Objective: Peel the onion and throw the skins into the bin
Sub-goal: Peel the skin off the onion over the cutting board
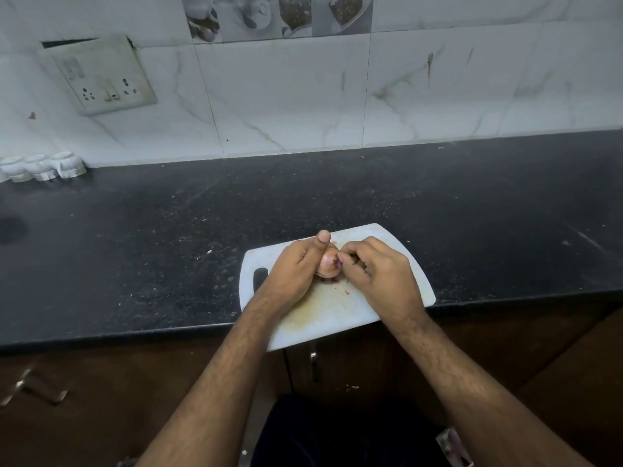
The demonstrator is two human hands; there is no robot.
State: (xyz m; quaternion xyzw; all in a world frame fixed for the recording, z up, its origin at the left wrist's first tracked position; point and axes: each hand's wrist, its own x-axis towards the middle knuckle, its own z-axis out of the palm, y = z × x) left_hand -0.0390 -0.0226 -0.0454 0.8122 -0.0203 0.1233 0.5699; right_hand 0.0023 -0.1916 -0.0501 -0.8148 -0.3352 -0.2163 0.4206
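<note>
A small pinkish onion (328,263) is held just above a white cutting board (397,251) at the counter's front edge. My left hand (296,267) wraps around the onion from the left, thumb up. My right hand (374,267) is at the onion's right end, with its fingertips pinching at the dry skin there. A few tiny red skin scraps (346,292) lie on the board below the onion. No bin is in view.
The board overhangs the front edge of a dark stone counter (168,237). Three white cups (42,166) stand at the back left against the tiled wall, under a switch plate (101,75). Brown cabinet doors (101,382) are below the counter.
</note>
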